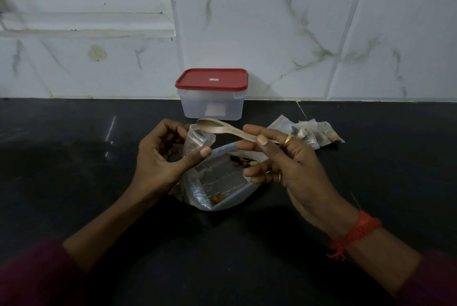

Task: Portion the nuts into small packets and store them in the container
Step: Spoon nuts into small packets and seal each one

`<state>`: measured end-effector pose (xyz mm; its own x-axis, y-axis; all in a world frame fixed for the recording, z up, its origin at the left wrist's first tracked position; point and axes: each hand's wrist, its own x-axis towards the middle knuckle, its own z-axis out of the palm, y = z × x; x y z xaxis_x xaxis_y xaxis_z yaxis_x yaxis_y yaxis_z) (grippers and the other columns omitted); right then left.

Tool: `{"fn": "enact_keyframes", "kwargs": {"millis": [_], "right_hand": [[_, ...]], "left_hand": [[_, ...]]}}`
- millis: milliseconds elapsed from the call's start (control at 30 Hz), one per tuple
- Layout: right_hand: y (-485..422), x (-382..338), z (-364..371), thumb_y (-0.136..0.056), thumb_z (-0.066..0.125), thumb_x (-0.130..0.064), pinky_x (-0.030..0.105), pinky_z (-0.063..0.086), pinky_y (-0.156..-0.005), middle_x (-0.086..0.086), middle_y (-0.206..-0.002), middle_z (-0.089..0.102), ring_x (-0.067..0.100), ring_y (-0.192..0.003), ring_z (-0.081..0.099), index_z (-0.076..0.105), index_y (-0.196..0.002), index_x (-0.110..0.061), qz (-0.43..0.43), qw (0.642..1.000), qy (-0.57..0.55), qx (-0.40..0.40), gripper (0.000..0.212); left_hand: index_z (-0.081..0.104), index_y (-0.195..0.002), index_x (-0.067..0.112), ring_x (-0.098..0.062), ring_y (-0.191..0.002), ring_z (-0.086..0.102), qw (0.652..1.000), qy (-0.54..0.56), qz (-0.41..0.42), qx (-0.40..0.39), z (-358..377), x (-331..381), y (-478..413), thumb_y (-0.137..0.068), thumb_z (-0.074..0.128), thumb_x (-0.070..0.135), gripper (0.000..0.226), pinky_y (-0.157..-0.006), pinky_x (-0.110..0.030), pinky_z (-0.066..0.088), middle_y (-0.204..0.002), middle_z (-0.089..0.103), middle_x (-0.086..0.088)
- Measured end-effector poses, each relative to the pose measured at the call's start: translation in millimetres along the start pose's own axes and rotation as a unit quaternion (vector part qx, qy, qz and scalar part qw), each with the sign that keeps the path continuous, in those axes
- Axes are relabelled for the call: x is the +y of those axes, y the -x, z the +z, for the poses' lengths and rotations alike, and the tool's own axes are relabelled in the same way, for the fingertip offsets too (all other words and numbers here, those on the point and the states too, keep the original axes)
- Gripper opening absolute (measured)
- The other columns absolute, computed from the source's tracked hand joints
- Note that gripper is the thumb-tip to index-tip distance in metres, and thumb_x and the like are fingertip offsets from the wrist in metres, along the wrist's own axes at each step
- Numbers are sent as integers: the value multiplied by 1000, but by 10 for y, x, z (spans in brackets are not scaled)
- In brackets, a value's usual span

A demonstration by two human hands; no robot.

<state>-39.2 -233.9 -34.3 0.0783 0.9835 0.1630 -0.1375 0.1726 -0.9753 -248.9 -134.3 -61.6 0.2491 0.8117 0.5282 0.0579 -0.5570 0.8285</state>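
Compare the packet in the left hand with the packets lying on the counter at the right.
The held packet stands upright, gripped by the left hand; the counter packets lie flat, untouched. The held packet is single; the counter packets form an overlapping row. Both are small, clear plastic.

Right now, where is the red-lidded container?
Head view: the container stands at centre, at the back of the counter against the tiled wall, just beyond the spoon.
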Motion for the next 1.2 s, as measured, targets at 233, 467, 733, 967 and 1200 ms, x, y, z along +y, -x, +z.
{"fn": "enact_keyframes", "kwargs": {"millis": [233, 467, 733, 967, 1200], "right_hand": [[-79, -116, -312, -90, 69, -14, 27, 60, -59, -1, -84, 76, 14, -64, 72, 73, -107, -18, -169, 951, 246, 82, 18], [-142, 95, -457, -91, 62, -28, 30, 59, -59, -4, -90, 75, 6, -68, 67, 75, -106, -19, -360, 722, 591, -20, 21], [-184, 201, -448, -92, 69, -21, 37, 59, -58, 3, -92, 73, 18, -70, 69, 72, -115, -18, -338, 665, 666, -11, 23], [-188, 197, -491, -92, 63, -29, 3, 38, -74, -6, -101, 73, -5, -80, 55, 72, -116, -23, -272, 760, 590, 19, 27], [-194, 244, -430, -93, 65, -31, 27, 56, -73, -7, -100, 74, 7, -84, 67, 73, -117, -30, -241, 772, 588, 15, 25]], "left_hand": [[59, -95, 17, -22, -93, 69, 999, -27, 3, 25, 27, 13, 16, -67, 81, 46, 46, -79, -44, 60, -104, 70, 2], [57, -97, 21, -18, -96, 69, 999, -34, 19, 37, 140, 70, 99, -71, 80, 44, 41, -79, -37, 60, -107, 68, 7], [57, -99, 15, -16, -111, 66, 999, -26, 32, 8, 168, 65, 123, -71, 81, 38, 43, -87, -38, 58, -115, 68, 8], [57, -99, 11, -9, -108, 65, 999, -28, 34, 15, 172, 70, 110, -70, 85, 39, 49, -83, -21, 55, -111, 67, 11], [57, -98, 18, -6, -109, 65, 999, -39, 30, 16, 160, 54, 104, -68, 79, 45, 46, -85, -20, 53, -113, 67, 16]]}}
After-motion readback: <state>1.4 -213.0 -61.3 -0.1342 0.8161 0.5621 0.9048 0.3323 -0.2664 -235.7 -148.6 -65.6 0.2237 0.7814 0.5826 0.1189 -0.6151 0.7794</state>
